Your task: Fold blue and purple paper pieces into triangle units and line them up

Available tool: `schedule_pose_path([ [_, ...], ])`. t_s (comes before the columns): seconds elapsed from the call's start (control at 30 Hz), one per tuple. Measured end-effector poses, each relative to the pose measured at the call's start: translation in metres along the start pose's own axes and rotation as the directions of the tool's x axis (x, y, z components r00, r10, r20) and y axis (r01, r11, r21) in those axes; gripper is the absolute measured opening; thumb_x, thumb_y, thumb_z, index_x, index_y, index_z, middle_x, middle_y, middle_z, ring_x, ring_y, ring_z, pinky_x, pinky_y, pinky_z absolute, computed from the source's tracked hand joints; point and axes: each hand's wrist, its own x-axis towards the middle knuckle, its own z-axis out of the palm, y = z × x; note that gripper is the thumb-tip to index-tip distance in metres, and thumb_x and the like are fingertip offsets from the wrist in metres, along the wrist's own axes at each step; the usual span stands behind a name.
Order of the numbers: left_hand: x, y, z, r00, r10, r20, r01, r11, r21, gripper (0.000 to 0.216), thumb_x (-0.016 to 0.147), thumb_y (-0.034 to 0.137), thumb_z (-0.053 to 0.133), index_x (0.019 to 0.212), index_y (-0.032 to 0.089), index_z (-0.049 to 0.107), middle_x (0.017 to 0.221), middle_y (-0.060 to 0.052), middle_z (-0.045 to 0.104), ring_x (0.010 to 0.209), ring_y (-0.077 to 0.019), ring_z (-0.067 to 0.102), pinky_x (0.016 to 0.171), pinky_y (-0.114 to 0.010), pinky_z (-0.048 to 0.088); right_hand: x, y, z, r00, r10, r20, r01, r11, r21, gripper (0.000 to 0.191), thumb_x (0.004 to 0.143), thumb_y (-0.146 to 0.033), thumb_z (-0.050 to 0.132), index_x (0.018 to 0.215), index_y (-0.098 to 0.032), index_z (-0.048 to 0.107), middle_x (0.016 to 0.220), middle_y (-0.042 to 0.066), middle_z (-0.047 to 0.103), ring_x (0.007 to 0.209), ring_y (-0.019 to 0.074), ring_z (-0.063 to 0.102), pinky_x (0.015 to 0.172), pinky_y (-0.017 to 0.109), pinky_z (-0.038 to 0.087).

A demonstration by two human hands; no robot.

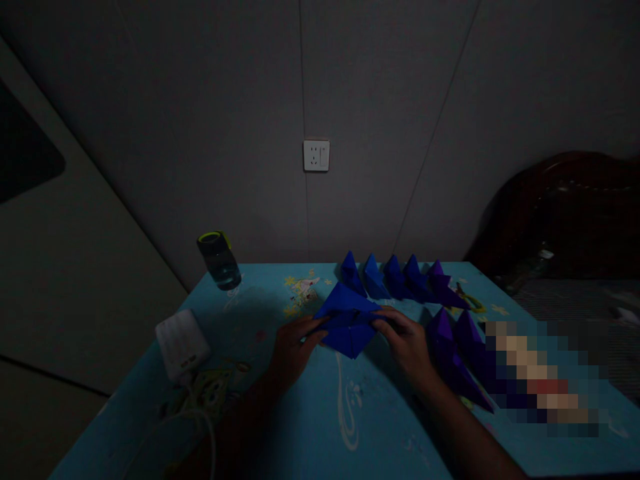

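A blue folded paper boat [347, 323], partly opened out, is held above the table between both hands. My left hand [296, 343] pinches its left corner, thumb in front and fingers behind. At the right corner my right hand [406, 339] pinches the paper the same way. Behind it stands a row of several finished paper boats [394, 277], mostly blue, with a purple one at the right end. Two larger purple paper boats [445, 347] stand just right of my right hand.
On the left are a dark water bottle [220, 260] with a yellow-green rim and a white power adapter [183, 345] with a white cable. A blue patterned cloth covers the table [320, 427]. A blurred-out patch hides the right side. The wall behind holds a socket [317, 155].
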Motion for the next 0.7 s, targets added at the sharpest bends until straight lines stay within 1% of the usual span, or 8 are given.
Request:
schedule_pose_path([
  [0.13,0.001,0.0018,-0.0011,0.999,-0.05,-0.008,0.05,0.999,-0.013,0.006,0.068,0.025,0.077,0.073,0.025,0.079,0.072,-0.003,0.073,0.066,-0.0216,0.065,0.072,-0.032,0.051,-0.0008,-0.0003,0.0007,0.999,-0.01,-0.032,0.01,1.0,0.005,0.014,0.076,-0.038,0.074,0.079,-0.024,0.076,0.085,0.005,0.075,0.08,0.0232,0.07,0.071,0.036,0.058],
  [0.23,0.001,0.0042,-0.0009,0.998,-0.048,-0.027,0.048,0.999,-0.004,0.001,0.066,0.026,0.078,0.066,0.025,0.078,0.066,-0.002,0.071,0.063,-0.0207,0.062,0.069,-0.031,0.05,-0.0012,-0.0004,0.0012,0.999,-0.016,-0.052,0.016,1.0,0.002,0.018,0.075,-0.041,0.075,0.078,-0.023,0.076,0.087,0.006,0.075,0.081,0.0237,0.071,0.07,0.035,0.058],
  [0.33,0.0003,0.0059,0.0001,1.0,-0.015,-0.02,0.016,0.999,0.044,0.009,0.069,0.026,0.076,0.06,0.023,0.076,0.059,-0.002,0.067,0.057,-0.0187,0.059,0.064,-0.03,0.048,-0.001,-0.0024,0.002,1.0,-0.014,-0.005,0.014,1.0,0.024,0.021,0.075,-0.043,0.075,0.076,-0.022,0.072,0.093,0.008,0.075,0.084,0.0241,0.07,0.071,0.034,0.058],
  [0.4,-0.0006,0.0055,0.0008,1.0,0.014,-0.001,-0.014,0.996,0.092,0.012,0.071,0.026,0.073,0.06,0.023,0.075,0.058,-0.001,0.066,0.055,-0.0179,0.059,0.062,-0.029,0.047,-0.0008,-0.0034,0.0024,0.999,-0.024,0.037,0.022,0.998,0.053,0.021,0.076,-0.042,0.076,0.075,-0.021,0.07,0.097,0.009,0.074,0.088,0.0246,0.07,0.074,0.035,0.057],
  [0.47,-0.0014,0.004,0.0011,0.999,0.036,-0.017,-0.034,0.99,0.135,0.011,0.072,0.027,0.073,0.062,0.023,0.076,0.059,-0.002,0.066,0.056,-0.018,0.06,0.062,-0.029,0.048,-0.0006,-0.0026,0.0024,0.997,-0.043,0.06,0.039,0.998,0.058,0.021,0.076,-0.041,0.076,0.074,-0.021,0.068,0.099,0.009,0.074,0.09,0.0249,0.07,0.077,0.036,0.056],
  [0.57,-0.0011,0.0018,0.0007,0.997,0.073,-0.017,-0.069,0.983,0.171,0.009,0.073,0.029,0.073,0.067,0.023,0.078,0.064,-0.003,0.069,0.059,-0.0183,0.062,0.065,-0.03,0.05,-0.0003,0.0019,0.0003,0.993,-0.087,0.076,0.088,0.996,-0.014,0.019,0.078,-0.04,0.075,0.074,-0.022,0.07,0.097,0.008,0.075,0.088,0.0246,0.07,0.079,0.037,0.055],
  [0.63,0.0,0.0014,-0.0001,0.995,0.096,0.035,-0.1,0.979,0.176,0.012,0.077,0.029,0.07,0.081,0.024,0.08,0.074,-0.006,0.072,0.066,-0.019,0.065,0.068,-0.03,0.052,0.0003,0.0049,-0.0025,0.987,-0.132,0.089,0.14,0.986,-0.09,0.017,0.079,-0.04,0.075,0.076,-0.023,0.071,0.096,0.007,0.075,0.088,0.0247,0.07,0.078,0.037,0.055],
  [0.7,0.0014,0.0016,-0.0011,0.99,0.095,0.109,-0.113,0.978,0.176,0.022,0.079,0.03,0.068,0.098,0.025,0.078,0.084,-0.007,0.072,0.071,-0.0191,0.066,0.068,-0.029,0.053,0.0007,0.0062,-0.0058,0.974,-0.192,0.118,0.209,0.965,-0.161,0.015,0.08,-0.039,0.074,0.08,-0.024,0.073,0.094,0.006,0.074,0.087,0.0245,0.07,0.077,0.037,0.056],
])
